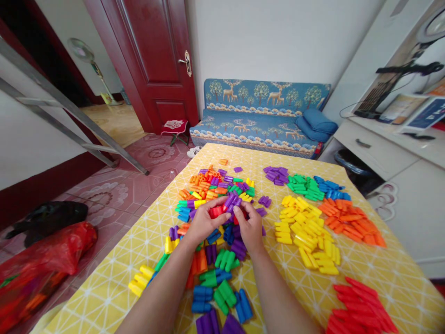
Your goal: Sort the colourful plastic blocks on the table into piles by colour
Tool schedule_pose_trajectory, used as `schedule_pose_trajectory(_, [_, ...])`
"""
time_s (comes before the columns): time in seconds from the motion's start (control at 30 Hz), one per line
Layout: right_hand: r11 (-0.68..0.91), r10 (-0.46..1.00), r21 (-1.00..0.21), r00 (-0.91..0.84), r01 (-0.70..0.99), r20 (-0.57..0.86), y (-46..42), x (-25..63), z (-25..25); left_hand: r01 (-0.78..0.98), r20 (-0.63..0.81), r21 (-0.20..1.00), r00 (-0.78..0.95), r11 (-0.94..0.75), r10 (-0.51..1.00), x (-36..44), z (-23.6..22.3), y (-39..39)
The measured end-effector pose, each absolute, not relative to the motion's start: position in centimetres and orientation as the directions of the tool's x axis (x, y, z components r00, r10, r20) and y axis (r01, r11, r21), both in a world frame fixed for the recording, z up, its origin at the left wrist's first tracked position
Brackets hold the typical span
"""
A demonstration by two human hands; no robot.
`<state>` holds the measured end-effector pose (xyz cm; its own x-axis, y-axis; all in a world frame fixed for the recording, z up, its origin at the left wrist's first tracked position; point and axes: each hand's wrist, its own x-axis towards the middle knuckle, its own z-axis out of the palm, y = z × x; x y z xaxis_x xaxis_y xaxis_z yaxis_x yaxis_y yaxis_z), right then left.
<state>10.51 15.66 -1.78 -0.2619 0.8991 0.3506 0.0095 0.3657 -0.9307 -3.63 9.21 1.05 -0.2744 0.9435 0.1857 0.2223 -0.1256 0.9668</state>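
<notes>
Over the middle of the table, my left hand [207,219] and my right hand [251,227] come together around a purple plastic toy block [232,201] made of joined, bullet-shaped tubes. Thumbs and fingers of both hands close on it. Under my left fingers shows a red block [216,212], which seems to be in that hand too; my fingers partly cover it. A mixed heap of orange [210,176], green [225,260], blue [202,297], purple and yellow blocks lies beneath and around my hands and forearms.
On the right, blocks lie grouped by colour: purple [276,175], green [306,187], blue [332,188], orange [351,220], yellow [308,229] and red [359,308]. A patterned sofa [257,123] stands beyond the yellow tablecloth [271,297]. A red plastic bag [52,260] and ladder [69,113] are left.
</notes>
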Motion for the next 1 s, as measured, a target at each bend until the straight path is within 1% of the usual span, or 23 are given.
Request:
schedule_pose_trajectory(0.1, [0.349, 0.912, -0.937, -0.232, 0.004, 0.339, 15.6, 10.6, -1.8, 0.188, 0.119, 0.98, -0.293, -0.065, 0.949, -3.6, 1.0, 9.2])
schedule_pose_trajectory(0.17, [0.351, 0.905, -0.936, -0.249, -0.018, 0.345, 15.6, 10.7, -1.6, 0.187, 0.111, 0.981, -0.317, -0.053, 0.942, -3.6, 0.8, 9.2])
schedule_pose_trajectory(0.3, [0.324, 0.897, -0.944, -0.295, -0.069, 0.329, 15.6, 10.8, -1.2, 0.275, 0.204, 0.955, -0.327, -0.114, 0.923, -3.3, 0.2, 9.3])
schedule_pose_trajectory(0.4, [0.314, 0.9, -0.946, -0.293, -0.074, 0.322, 15.4, 10.6, -1.1, 0.371, 0.28, 0.916, -0.32, -0.153, 0.905, -3.2, 0.0, 9.2])
schedule_pose_trajectory(0.47, [0.299, 0.908, -0.951, -0.282, -0.077, 0.308, 15.4, 10.5, -1.1, 0.409, 0.302, 0.899, -0.327, -0.154, 0.896, -3.2, 0.0, 9.2])
schedule_pose_trajectory(0.53, [0.248, 0.932, -0.963, -0.246, -0.1, 0.266, 15.6, 10.5, -1.3, 0.44, 0.312, 0.886, -0.325, -0.15, 0.893, -3.3, 0.1, 9.2])
schedule_pose_trajectory(0.63, [0.173, 0.979, -0.968, -0.074, -0.184, 0.189, 16.4, 11.0, -1.7, 0.454, 0.308, 0.881, -0.332, -0.135, 0.892, -3.5, 0.3, 9.2])
schedule_pose_trajectory(0.7, [0.182, 0.983, -0.965, 0.044, -0.187, 0.177, 17.2, 11.4, -2.0, 0.406, 0.279, 0.907, -0.376, -0.114, 0.884, -3.5, 0.4, 9.2])
schedule_pose_trajectory(0.73, [0.201, 0.979, -0.968, 0.063, -0.15, 0.193, 17.5, 11.6, -2.1, 0.368, 0.257, 0.924, -0.399, -0.103, 0.88, -3.5, 0.5, 9.2])
schedule_pose_trajectory(0.8, [0.241, 0.97, -0.969, 0.032, -0.043, 0.24, 17.8, 11.7, -2.3, 0.277, 0.189, 0.958, -0.417, -0.074, 0.889, -3.6, 0.6, 9.1])
schedule_pose_trajectory(0.87, [0.254, 0.967, -0.967, -0.03, 0.022, 0.253, 17.9, 11.6, -2.3, 0.17, 0.106, 0.985, -0.396, -0.041, 0.912, -3.7, 0.6, 9.1])
schedule_pose_trajectory(0.93, [0.223, 0.973, -0.975, -0.052, -0.005, 0.223, 17.8, 11.3, -2.2, 0.077, 0.057, 0.997, -0.371, -0.031, 0.927, -3.8, 0.5, 9.0])
schedule_pose_trajectory(1.0, [0.194, 0.979, -0.978, -0.045, -0.076, 0.197, 17.7, 10.9, -2.1, 0.036, 0.066, 0.998, -0.372, -0.057, 0.926, -3.8, 0.5, 8.9])
